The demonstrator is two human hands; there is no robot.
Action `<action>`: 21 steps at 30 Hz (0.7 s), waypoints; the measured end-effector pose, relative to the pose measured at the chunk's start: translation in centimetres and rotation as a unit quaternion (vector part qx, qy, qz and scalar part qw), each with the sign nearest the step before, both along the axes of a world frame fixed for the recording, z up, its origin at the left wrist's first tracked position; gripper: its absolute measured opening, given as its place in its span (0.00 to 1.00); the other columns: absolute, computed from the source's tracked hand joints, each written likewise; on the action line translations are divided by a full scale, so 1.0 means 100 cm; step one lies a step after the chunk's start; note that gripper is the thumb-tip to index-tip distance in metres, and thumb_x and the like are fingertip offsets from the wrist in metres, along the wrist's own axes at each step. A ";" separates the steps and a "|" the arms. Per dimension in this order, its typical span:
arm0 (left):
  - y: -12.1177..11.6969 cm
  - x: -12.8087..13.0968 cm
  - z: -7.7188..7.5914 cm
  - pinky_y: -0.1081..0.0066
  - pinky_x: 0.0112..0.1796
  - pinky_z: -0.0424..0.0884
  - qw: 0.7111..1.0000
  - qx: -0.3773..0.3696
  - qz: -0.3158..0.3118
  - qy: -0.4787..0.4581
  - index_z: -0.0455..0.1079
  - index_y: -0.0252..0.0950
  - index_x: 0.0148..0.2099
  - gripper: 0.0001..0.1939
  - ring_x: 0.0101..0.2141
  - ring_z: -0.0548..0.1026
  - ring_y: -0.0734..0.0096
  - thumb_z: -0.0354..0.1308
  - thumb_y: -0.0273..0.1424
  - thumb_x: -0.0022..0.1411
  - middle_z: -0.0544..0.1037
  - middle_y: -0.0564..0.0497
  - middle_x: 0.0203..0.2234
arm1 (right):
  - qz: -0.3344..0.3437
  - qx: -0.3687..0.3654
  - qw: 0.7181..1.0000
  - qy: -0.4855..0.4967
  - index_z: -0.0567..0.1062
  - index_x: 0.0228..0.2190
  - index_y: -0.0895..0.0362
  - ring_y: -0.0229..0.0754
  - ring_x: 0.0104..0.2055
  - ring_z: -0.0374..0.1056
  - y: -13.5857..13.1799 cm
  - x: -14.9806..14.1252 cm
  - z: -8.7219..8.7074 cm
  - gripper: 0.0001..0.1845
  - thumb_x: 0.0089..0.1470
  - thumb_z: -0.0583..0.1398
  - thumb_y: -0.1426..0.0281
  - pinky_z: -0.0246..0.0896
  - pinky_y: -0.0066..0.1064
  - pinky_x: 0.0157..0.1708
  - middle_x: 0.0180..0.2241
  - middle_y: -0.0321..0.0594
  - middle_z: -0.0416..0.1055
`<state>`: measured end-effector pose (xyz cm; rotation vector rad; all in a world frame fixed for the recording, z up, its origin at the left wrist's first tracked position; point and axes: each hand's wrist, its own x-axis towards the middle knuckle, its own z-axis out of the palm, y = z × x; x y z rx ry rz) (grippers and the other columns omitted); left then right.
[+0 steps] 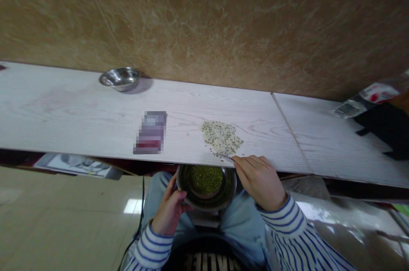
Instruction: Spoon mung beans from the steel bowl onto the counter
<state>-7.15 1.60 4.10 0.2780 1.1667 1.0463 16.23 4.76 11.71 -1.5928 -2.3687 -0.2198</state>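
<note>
My left hand (pixel 171 209) grips the left rim of a metal bowl (pixel 230 188), thumb over the edge. The bowl is just below the shelf's front edge, above my lap, with green mung beans (pixel 206 178) covering its bottom. In my closed right hand (pixel 258 179) is a slim metal tool, apparently tweezers (pixel 224 157), its tip pointing left at the near edge of a pile. That pile of white rice grains mixed with green beans (pixel 222 136) lies spread on the shelf, a few loose beans around its front.
On the white wood-grain shelf (pixel 76 113), a second metal bowl (pixel 120 78) stands against the marbled wall (pixel 204 24). A blurred-out flat rectangular item (pixel 151 132) lies left of the pile. A black object (pixel 386 128) and a plastic packet (pixel 367 98) are at the far right.
</note>
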 end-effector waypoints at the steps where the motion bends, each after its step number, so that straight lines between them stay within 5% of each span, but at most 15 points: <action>1: 0.000 0.000 0.000 0.69 0.27 0.71 1.000 0.001 0.001 0.001 0.60 0.44 0.57 0.35 0.29 0.72 0.71 0.59 0.25 0.45 0.74 0.52 0.40 | 0.000 0.000 1.000 0.001 0.75 0.41 0.58 0.39 0.35 0.69 -0.001 0.000 0.000 0.12 0.60 0.52 0.73 0.53 0.32 0.36 0.32 0.41 0.76; 21: -0.001 0.000 -0.004 0.71 0.24 0.69 1.000 0.009 0.004 0.004 0.60 0.44 0.58 0.36 0.29 0.71 0.70 0.59 0.26 0.45 0.73 0.51 0.40 | -0.017 -0.001 1.000 0.001 0.74 0.41 0.58 0.40 0.36 0.69 0.005 0.000 -0.001 0.12 0.61 0.52 0.72 0.53 0.32 0.37 0.33 0.42 0.76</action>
